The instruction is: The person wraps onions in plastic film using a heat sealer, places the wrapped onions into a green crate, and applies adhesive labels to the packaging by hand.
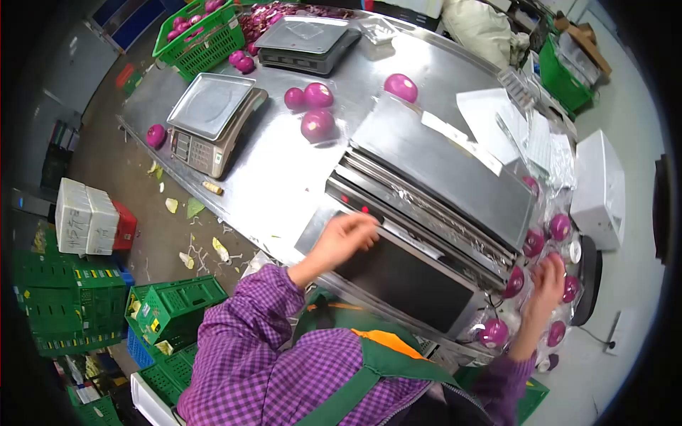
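My left hand (347, 240) hovers over the near edge of a film wrapping machine (433, 153), its fingers curled together. Whatever is between those fingers, if anything, is too small to tell. Below it lies the machine's dark flat plate (405, 280). Off to the right, my right hand (544, 287) reaches among film-wrapped red onions, fingers extended and somewhat apart. Beside its fingers is a wrapped red onion (570, 288); another red onion (514, 282) lies to its left. One more wrapped red onion (493, 332) sits nearer to me.
Two weighing scales (212, 106) (305, 35) stand on the steel table (284, 163). Several red onions (317, 125) lie between them and the machine. A green basket (206, 42) of onions is at the far left. White papers (490, 121) lie behind the machine; green crates (177, 302) stand on the floor.
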Demonstrator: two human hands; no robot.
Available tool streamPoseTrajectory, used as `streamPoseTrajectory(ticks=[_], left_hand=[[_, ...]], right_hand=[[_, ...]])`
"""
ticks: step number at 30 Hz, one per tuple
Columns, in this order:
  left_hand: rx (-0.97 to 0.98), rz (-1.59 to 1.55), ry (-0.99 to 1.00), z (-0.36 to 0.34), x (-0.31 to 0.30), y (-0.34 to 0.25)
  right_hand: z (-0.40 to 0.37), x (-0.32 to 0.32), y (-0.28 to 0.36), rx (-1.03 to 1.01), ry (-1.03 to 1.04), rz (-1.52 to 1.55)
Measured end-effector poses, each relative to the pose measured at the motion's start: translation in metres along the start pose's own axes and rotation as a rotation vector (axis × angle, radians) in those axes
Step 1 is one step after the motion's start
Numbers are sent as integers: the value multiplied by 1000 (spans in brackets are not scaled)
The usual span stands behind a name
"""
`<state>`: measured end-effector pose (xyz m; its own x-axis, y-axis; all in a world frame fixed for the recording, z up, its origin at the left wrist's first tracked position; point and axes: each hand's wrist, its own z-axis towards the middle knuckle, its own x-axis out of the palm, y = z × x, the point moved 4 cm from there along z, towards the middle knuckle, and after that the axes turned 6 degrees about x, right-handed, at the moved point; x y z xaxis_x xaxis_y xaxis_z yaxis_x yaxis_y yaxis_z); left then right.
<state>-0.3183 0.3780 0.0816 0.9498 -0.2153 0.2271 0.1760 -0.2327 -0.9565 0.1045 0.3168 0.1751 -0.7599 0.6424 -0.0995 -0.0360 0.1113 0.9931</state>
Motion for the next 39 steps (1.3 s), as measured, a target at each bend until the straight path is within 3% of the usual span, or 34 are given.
streamPoseTrajectory(ticks=[1,6,8,12,15,18,20,21,25,26,27,29,34,39], left_hand=[[59,-47,-147,16,-36,-2],[207,86,-661,102,-199,-15],[172,181,-731,141,-251,-8],[2,153,-683,217,-328,5],[-123,43,-528,255,-350,6],[-131,13,-358,268,-353,-1],[-40,61,-398,265,-350,-16],[-15,36,-398,264,-349,-25],[194,65,-344,261,-317,-76],[210,74,-312,255,-300,-90],[228,84,-277,249,-281,-103],[269,6,-157,238,-238,-116],[170,19,145,208,-99,-113],[10,90,453,181,28,-69]], right_hand=[[0,72,26,-2,177,-185],[-2,365,44,-89,1014,-312],[4,458,27,-80,1123,-441],[29,608,-39,-371,1117,-765],[42,676,-87,-424,1107,-960],[54,707,-121,-293,1089,-1045],[56,709,-121,-124,1107,-688],[60,707,-115,-118,1098,-687],[69,661,-34,-307,962,-670],[69,637,-10,-438,952,-647],[67,610,13,-570,937,-627],[62,544,40,-536,848,-645],[53,360,50,-297,661,-655],[37,202,28,-52,504,-626]])
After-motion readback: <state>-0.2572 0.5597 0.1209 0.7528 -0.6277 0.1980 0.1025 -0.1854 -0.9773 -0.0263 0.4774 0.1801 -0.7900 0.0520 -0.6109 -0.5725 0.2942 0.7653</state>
